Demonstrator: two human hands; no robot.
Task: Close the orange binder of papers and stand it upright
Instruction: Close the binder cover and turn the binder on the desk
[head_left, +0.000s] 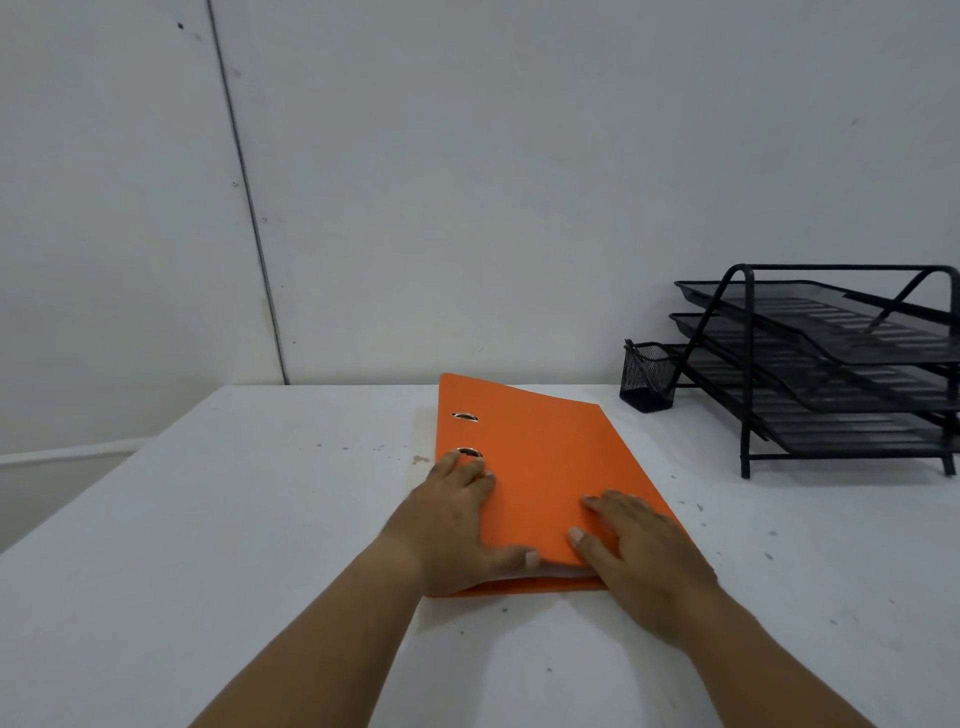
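Both your palms press flat, fingers spread, gripping nothing: left hand (457, 519) and right hand (636, 551) on the closed orange cardboard binder (540, 467) lying on the white table (208, 519).

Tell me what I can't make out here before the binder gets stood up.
Head view only:
- Papers inside the orange binder: covered by the lid; only a white sliver shows at the near edge.
- Spine side: partly blocked by the left hand.
- Near right corner: under the right hand.
- Mesh pen cup: contents too small to tell.
- Tray rack: cut off by the right edge.
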